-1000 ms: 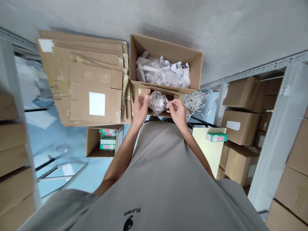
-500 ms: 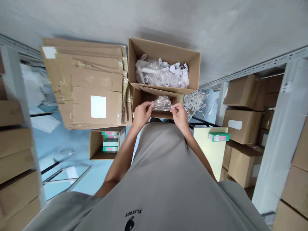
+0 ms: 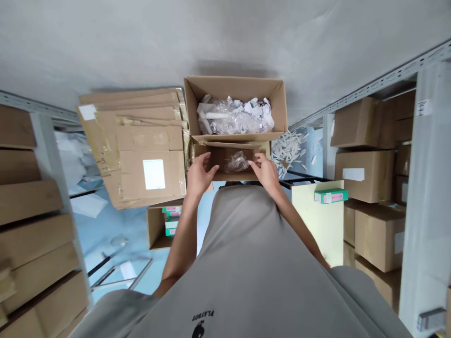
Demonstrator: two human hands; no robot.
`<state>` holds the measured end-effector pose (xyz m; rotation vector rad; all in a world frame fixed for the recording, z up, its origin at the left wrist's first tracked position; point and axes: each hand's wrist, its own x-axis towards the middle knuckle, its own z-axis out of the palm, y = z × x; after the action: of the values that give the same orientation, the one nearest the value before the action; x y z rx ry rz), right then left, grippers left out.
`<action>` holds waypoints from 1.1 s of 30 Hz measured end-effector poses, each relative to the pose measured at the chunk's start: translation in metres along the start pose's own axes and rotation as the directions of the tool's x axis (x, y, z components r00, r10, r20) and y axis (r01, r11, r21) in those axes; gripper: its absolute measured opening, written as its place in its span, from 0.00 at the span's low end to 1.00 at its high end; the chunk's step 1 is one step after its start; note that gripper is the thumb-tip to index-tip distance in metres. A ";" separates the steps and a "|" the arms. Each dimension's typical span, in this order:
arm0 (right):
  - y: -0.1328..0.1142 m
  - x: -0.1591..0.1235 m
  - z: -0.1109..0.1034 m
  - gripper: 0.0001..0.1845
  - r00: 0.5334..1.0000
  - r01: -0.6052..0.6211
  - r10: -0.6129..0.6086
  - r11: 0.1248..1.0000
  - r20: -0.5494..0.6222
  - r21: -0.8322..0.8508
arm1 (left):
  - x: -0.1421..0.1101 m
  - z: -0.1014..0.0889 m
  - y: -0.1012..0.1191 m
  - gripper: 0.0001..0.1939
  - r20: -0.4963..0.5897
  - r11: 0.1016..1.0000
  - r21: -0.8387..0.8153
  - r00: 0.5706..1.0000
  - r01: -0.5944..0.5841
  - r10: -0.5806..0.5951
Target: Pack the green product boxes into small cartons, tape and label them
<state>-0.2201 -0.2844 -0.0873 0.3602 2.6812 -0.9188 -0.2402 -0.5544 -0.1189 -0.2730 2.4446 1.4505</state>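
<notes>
Nearest is the grey shirt front (image 3: 253, 263), arms reaching out past it. Left hand (image 3: 200, 176): fingers spread and released, nothing in them, at the left end of the small carton (image 3: 232, 177). Right hand (image 3: 267, 172): thumb and forefinger at the edge of the clear plastic wrap (image 3: 237, 162); can't tell whether they pinch it or only touch. The wrap sits crumpled inside the small carton's opening, right of middle; whether anything is inside it, can't tell. Doing this well, as I judge it: keep the right fingertips light, since film this thin likely clings and could lift again with the hand; use the left palm, free anyway, to press the wrap flat and spread it toward the bare left part; keep loose edges below the rim so they don't snag. Mind the small carton's far flap, near the knuckles. Just beyond, the bigger carton (image 3: 234, 84) stands open with crumpled plastic and paper (image 3: 236, 117) in it; careful not to bump it. Off left, flattened cardboard (image 3: 151, 138) is stacked close, so the left elbow needs watching. Grey wall (image 3: 225, 37) behind everything.
</notes>
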 end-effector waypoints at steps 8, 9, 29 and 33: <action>0.015 -0.022 -0.002 0.11 0.981 -0.178 0.163 0.970 -0.103 -0.167 | -0.004 -0.019 0.005 0.37 -0.202 0.955 0.296 0.978 0.013 0.050; 0.017 -0.024 0.001 0.10 0.981 -0.189 0.180 0.968 -0.066 -0.166 | -0.003 -0.018 0.005 0.36 -0.154 0.951 0.306 0.988 0.031 0.017; 0.160 -0.204 -0.067 0.13 0.777 -0.573 0.600 0.799 -0.192 0.179 | -0.076 0.152 0.140 0.20 0.292 0.711 0.602 0.929 -0.364 0.228; 0.221 -0.300 -0.079 0.13 0.599 -0.701 0.770 0.638 -0.222 0.319 | -0.131 0.255 0.168 0.19 0.554 0.574 0.553 0.781 -0.604 0.287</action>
<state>0.1154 -0.1077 -0.0479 1.6807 2.2835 -0.8802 -0.1301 -0.2479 -0.0518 0.8241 2.5610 0.4629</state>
